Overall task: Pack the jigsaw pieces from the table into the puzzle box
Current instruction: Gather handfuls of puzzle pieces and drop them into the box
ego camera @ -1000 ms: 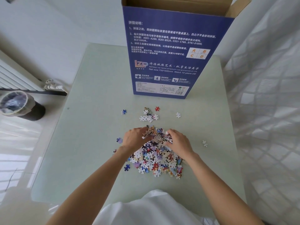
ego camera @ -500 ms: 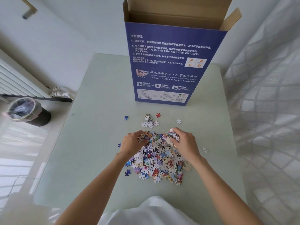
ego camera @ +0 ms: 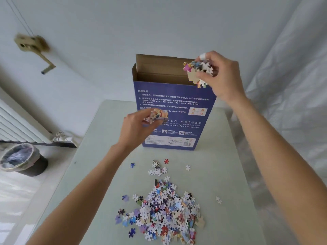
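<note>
Head view: the puzzle box (ego camera: 174,117) stands upright near the far edge of the table (ego camera: 99,174), its top flaps folded open so the brown inside shows, which leaves a tall narrow mouth for dropping pieces in from above. The right hand (ego camera: 218,76) is raised to the right end of that opening, fingers curled round a clump of jigsaw pieces (ego camera: 199,72), some of which hang loose below the fingers; held this high and this near the rim, the handful looks about ready to be let go into the box. The left hand (ego camera: 136,128) is lower, in front of the box's printed blue face and short of the mouth, fingers and thumb pinched round a second handful of pieces (ego camera: 158,114); it is blurred, so the exact hold is hard to read, but it is plainly closed on them. It will probably need to rise to the opening before it can release.

Most of the work is left: a big heap of pieces (ego camera: 166,214) lies toward the near edge of the table, around the middle, with a smaller scatter (ego camera: 157,171) between heap and box and single strays out toward the left and right edges
</note>
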`<action>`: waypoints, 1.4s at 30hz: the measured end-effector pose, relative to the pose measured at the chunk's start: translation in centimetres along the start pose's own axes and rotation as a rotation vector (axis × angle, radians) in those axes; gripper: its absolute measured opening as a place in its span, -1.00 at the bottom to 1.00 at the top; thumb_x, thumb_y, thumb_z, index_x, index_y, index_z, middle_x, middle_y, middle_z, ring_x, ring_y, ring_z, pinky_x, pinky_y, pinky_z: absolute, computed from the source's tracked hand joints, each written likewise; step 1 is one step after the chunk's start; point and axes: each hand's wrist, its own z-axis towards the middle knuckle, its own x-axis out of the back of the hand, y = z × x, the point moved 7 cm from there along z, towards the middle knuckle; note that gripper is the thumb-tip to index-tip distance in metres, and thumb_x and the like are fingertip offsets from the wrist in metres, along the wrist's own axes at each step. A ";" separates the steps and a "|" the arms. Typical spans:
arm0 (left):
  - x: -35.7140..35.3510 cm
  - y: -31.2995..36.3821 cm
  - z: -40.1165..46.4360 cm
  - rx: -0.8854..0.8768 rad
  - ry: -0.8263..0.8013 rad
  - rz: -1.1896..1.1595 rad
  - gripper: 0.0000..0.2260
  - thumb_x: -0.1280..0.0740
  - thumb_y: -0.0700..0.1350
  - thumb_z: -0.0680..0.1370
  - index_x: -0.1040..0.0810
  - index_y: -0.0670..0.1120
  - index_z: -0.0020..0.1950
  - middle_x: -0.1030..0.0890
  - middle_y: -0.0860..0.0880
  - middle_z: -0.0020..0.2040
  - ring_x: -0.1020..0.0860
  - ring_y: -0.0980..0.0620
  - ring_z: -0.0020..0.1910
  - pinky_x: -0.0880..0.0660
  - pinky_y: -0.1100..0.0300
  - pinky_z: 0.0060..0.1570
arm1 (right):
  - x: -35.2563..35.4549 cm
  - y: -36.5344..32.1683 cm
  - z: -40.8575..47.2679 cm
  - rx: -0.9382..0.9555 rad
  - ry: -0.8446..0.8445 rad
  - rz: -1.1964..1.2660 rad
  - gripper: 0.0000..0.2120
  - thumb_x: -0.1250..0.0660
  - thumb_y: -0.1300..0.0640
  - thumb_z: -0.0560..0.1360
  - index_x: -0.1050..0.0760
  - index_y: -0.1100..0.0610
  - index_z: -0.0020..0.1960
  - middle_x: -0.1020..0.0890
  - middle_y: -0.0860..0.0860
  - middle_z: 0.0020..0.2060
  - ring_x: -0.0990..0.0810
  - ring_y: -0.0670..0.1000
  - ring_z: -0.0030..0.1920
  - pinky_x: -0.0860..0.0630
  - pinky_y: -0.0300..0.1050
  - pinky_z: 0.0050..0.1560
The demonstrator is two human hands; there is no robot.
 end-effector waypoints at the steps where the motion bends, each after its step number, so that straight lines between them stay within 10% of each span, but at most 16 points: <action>1: 0.9 1.5 1.8 -0.051 0.044 -0.010 -0.72 -0.39 0.07 0.43 -0.63 -0.06 0.04 -0.64 0.10 -0.08 -0.61 0.10 -0.19 -0.58 0.24 -0.23 | -0.2 0.0 1.1 0.018 -0.010 -0.043 -0.74 -0.42 0.10 0.40 -0.53 0.07 0.07 -0.66 -0.04 -0.02 -0.62 -0.03 -0.08 -0.55 -0.03 -0.01; 5: 3.1 4.2 7.5 -0.095 0.144 -0.082 -0.74 -0.40 0.03 0.44 -0.61 -0.05 0.06 -0.65 0.09 -0.08 -0.61 0.15 -0.16 -0.57 0.29 -0.18 | -2.5 1.1 3.4 0.063 -0.158 -0.174 -0.77 -0.39 0.08 0.45 -0.50 -0.04 0.09 -0.66 -0.02 -0.01 -0.61 0.03 -0.05 -0.54 -0.03 -0.01; 9: 3.1 3.3 12.1 -0.038 0.144 -0.062 -0.78 -0.39 0.02 0.42 -0.59 -0.09 -0.04 -0.67 0.04 -0.18 -0.62 0.05 -0.20 -0.56 0.11 -0.19 | -4.2 2.4 3.6 0.048 -0.267 -0.174 -0.79 -0.37 0.13 0.48 -0.53 0.04 0.11 -0.62 -0.04 -0.01 -0.55 -0.08 -0.05 -0.35 -0.45 -0.14; 19: -0.8 0.3 15.5 -0.008 -0.075 0.359 -0.74 -0.35 0.12 0.46 -0.52 -0.06 -0.03 -0.62 -0.03 -0.19 -0.55 -0.10 -0.18 -0.35 0.15 -0.33 | -4.5 3.7 3.2 0.023 -0.202 -0.281 -0.77 -0.30 0.06 0.52 -0.57 0.08 0.14 -0.61 0.01 -0.01 -0.56 -0.02 -0.08 -0.47 -0.08 -0.10; 27: -1.2 0.6 14.7 -0.038 -0.092 0.217 -0.88 -0.37 -0.02 0.46 -0.62 0.11 -0.02 -0.66 0.15 -0.16 -0.61 0.16 -0.11 -0.54 0.14 -0.07 | -3.7 3.5 2.9 -0.003 -0.163 -0.317 -0.80 -0.30 0.06 0.52 -0.59 0.03 0.12 -0.59 -0.12 -0.24 -0.48 -0.14 -0.23 -0.21 -0.41 -0.33; 33: -1.8 0.2 14.3 -0.038 -0.137 0.320 -0.84 -0.27 -0.04 0.53 -0.62 0.13 0.01 -0.66 0.07 -0.15 -0.60 0.03 -0.13 -0.51 0.14 -0.15 | -4.7 2.8 2.6 0.061 -0.204 -0.368 -0.76 -0.29 0.06 0.53 -0.56 0.07 0.17 -0.64 -0.02 0.05 -0.60 -0.02 0.01 -0.42 -0.21 -0.11; 42: 0.0 4.5 5.0 -0.555 0.222 0.250 -0.88 -0.31 -0.14 0.52 -0.64 -0.09 -0.04 -0.66 0.03 -0.22 -0.59 0.08 -0.23 -0.47 0.30 -0.32 | -4.2 -0.7 -7.0 0.305 0.103 -0.330 -0.84 -0.35 0.19 0.48 -0.57 0.21 0.03 -0.66 0.05 -0.08 -0.60 0.00 -0.05 -0.45 -0.30 -0.05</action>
